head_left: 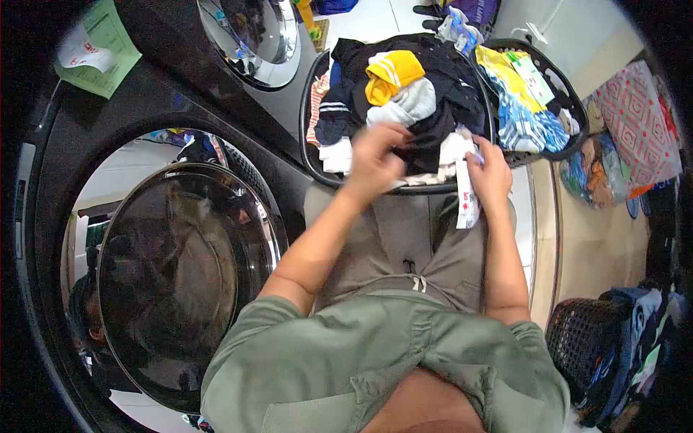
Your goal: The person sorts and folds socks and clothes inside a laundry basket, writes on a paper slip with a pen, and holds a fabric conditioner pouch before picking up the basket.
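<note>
A black laundry basket (306, 123) full of clothes sits in front of my legs. My right hand (491, 173) is at its near right corner, closed on a white paper slip (468, 206) with a red mark, which hangs down over the rim. My left hand (377, 162) is smeared by motion above the near side of the basket, its fingers bent; whether it holds anything is unclear. Just beyond it lie a grey balled sock (404, 105) and a yellow sock with white stripes (393, 74), on top of black clothing (455, 86).
A washing machine's round door (170, 281) stands open at my left, with a second round door (253, 36) beyond it. Another laundry basket (574, 86) adjoins on the right. Stuffed bags (635, 123) and a clothes-filled basket (577, 325) stand farther right.
</note>
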`<state>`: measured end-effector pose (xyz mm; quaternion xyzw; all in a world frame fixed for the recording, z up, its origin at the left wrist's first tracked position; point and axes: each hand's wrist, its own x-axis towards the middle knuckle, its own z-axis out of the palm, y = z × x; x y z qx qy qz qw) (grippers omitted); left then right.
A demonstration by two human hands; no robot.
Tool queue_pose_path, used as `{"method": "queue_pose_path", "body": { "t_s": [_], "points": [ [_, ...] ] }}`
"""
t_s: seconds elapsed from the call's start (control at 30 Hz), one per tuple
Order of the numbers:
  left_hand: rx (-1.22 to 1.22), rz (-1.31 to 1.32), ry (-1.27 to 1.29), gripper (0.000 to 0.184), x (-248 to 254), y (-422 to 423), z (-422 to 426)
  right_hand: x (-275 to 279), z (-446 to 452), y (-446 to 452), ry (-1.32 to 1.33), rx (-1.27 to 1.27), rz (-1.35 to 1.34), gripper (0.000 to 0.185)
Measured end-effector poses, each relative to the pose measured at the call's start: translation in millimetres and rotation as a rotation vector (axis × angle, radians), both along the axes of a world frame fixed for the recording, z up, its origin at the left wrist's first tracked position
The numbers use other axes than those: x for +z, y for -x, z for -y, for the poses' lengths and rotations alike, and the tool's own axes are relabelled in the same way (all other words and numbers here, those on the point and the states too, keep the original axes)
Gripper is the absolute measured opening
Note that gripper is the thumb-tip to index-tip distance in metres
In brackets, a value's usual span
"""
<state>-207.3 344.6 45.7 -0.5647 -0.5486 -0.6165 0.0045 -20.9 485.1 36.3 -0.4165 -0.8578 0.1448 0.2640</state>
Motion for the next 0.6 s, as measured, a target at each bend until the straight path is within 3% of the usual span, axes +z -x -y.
{"method": "queue_pose_path", "body": {
  "t_s": [0.03,0.1,0.13,0.17,0.23,0.3,0.37,0.43,0.47,0.5,0.57,0.6],
  "points": [
    [0.262,-0.013,-0.008,0.023,-1,35,3,1,4,1,-0.039,-0.036,0.033,0.029],
    [0.666,-0.188,0.145,0.035,-7,87,8,-7,3,1,-0.097,-0.018,0.0,0.028],
    [0.654,-0.262,0.285,0.046,-10,100,7,-8,1,1,-0.088,-0.028,-0.027,0.028],
    [0.509,-0.225,0.594,0.045,-18,110,8,-10,-1,2,-0.08,-0.041,-0.053,0.028],
    [0.55,-0.434,0.631,0.04,-18,116,5,-10,0,3,-0.121,-0.02,-0.091,0.028],
    [0.688,-0.047,0.302,0.033,-3,132,9,-7,3,5,-0.079,-0.076,0.038,0.027],
    [0.822,0.134,-0.154,0.025,12,147,20,-9,3,7,-0.129,-0.059,0.027,0.026],
    [0.816,0.347,-0.241,0.024,22,148,27,-9,6,7,-0.169,-0.092,0.048,0.024],
    [0.761,0.305,-0.229,0.026,19,147,27,-8,7,8,-0.167,-0.105,0.074,0.024],
    [0.829,0.007,-0.085,0.03,14,145,25,-9,7,8,-0.167,-0.103,0.076,0.024],
    [0.396,-0.151,0.592,0.036,-4,148,16,-12,6,8,-0.195,-0.109,0.066,0.024],
    [0.447,-0.211,0.601,0.041,-22,145,11,-12,6,8,-0.196,-0.115,0.064,0.024]
  ]
}}
